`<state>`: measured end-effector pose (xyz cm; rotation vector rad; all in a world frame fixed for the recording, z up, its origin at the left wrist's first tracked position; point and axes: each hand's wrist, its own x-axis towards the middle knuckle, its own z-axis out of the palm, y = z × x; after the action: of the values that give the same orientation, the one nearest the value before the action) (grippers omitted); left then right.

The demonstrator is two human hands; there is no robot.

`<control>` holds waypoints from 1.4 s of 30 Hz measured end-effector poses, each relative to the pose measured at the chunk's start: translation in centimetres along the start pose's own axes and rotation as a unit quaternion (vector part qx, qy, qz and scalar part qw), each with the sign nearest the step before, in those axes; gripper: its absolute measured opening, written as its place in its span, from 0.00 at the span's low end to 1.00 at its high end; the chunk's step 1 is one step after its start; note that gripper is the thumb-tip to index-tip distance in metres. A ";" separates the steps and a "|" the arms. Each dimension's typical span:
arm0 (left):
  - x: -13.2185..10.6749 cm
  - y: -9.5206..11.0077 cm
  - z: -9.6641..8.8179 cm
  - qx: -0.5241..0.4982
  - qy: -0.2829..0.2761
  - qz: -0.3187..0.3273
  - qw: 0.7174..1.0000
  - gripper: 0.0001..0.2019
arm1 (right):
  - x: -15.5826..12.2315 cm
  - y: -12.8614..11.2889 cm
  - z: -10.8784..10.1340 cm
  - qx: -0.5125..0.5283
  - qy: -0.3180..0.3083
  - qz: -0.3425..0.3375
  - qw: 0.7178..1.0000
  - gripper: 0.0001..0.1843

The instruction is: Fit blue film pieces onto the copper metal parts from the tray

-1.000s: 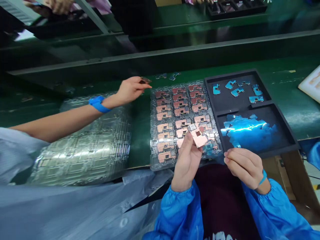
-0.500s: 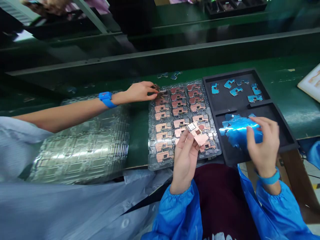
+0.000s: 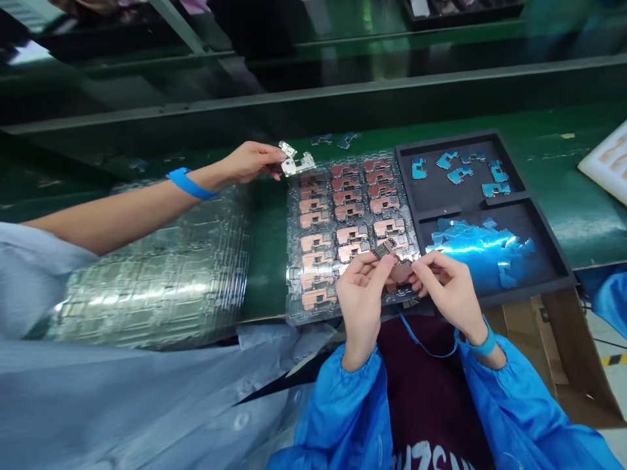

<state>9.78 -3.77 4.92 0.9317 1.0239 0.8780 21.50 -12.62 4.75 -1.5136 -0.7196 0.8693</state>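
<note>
My left hand (image 3: 361, 295) and my right hand (image 3: 445, 287) pinch a small copper-coloured part (image 3: 394, 264) between them, just above the near edge of a clear plastic tray (image 3: 292, 297). That tray holds several more copper parts (image 3: 350, 210) in rows. Both my sleeves are blue, and a blue band circles my right wrist. To the left, a co-worker's hand (image 3: 251, 162) holds a shiny metal part (image 3: 294, 162) over the tray's far left corner.
A black two-compartment tray (image 3: 533, 196) stands right of the clear one, with blue film pieces (image 3: 477, 245) in both sections. A stack of clear plastic trays (image 3: 157, 274) lies at the left. The green belt (image 3: 582, 215) runs beneath; a cardboard box (image 3: 563, 352) sits near right.
My right hand left the blue film pile and came back to the copper part held by my left hand. The co-worker's hand lifted a metal part off the tray's far corner.
</note>
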 end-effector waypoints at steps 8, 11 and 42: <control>0.0 0.1 0.0 -0.047 -0.009 -0.041 0.998 0.18 | 0.0 -0.2 0.5 -0.003 0.016 -0.006 1.000 0.22; -0.3 -0.1 0.3 -0.060 0.002 -0.035 0.998 0.19 | -0.2 -0.1 0.7 -0.030 0.015 -0.035 0.999 0.17; 3.1 6.3 -2.4 -0.412 0.123 -0.203 0.880 0.10 | 2.2 -3.5 5.4 -0.286 -0.109 -0.368 0.878 0.22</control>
<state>7.42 1.80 9.23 -0.1214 0.8781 0.9569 18.29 -7.46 7.81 -1.4547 -1.6948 0.2345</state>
